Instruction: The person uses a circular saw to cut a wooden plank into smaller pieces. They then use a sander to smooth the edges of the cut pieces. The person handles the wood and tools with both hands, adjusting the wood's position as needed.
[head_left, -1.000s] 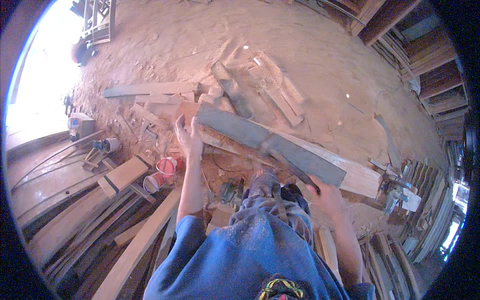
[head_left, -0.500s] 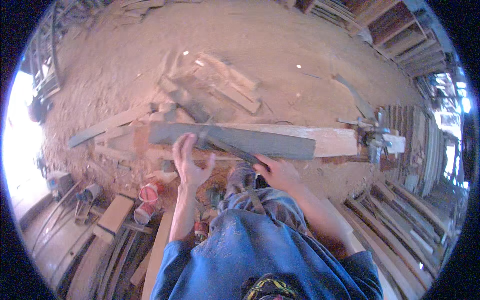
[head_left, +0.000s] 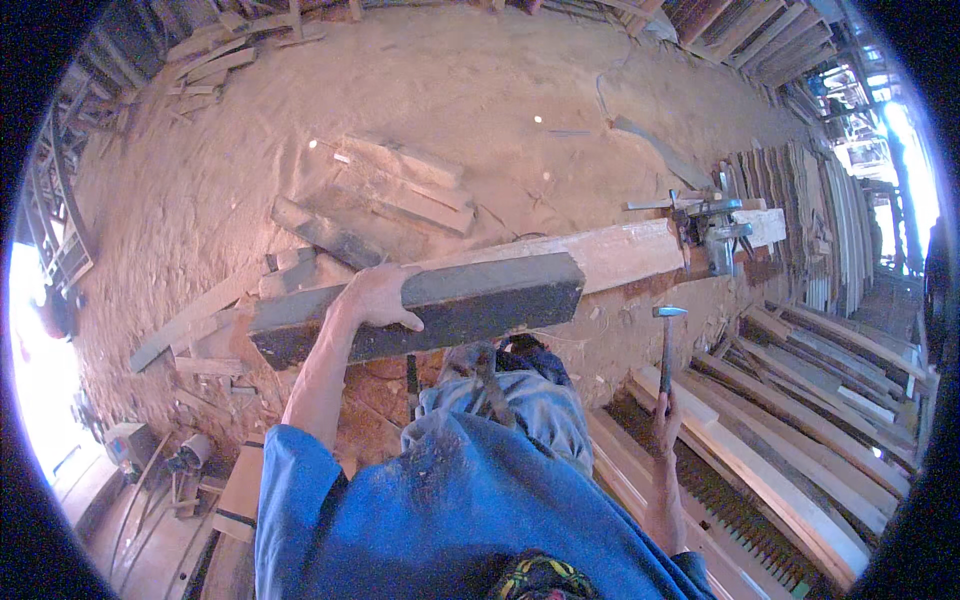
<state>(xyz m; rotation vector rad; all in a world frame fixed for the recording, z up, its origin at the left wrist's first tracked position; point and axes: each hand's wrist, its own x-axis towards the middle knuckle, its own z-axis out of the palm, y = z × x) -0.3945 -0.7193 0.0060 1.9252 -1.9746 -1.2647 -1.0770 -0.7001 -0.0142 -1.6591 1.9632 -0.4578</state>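
A thick dark wooden block (head_left: 490, 290) lies crosswise in front of me, its near side face showing. My left hand (head_left: 378, 297) grips it over the top edge, left of its middle, thumb on the near face. Off to the right, my right hand (head_left: 664, 425) is closed around the handle of a hammer (head_left: 668, 345), held upright with its metal head up, apart from the block. Behind the block, a long pale beam (head_left: 630, 255) runs right to a metal clamp or vise (head_left: 718, 235). The beam's left part is hidden by the block.
Loose wood offcuts (head_left: 410, 195) lie on the dusty floor beyond the block. Stacked planks (head_left: 790, 400) fill the right near side, beside my right arm. More boards (head_left: 775, 200) stand behind the clamp. A wooden box (head_left: 130, 445) sits at the lower left.
My right hand has swung the hammer from across the block out to the right. My left hand, formerly open above the block, now grips it. The block has tipped, showing its near face.
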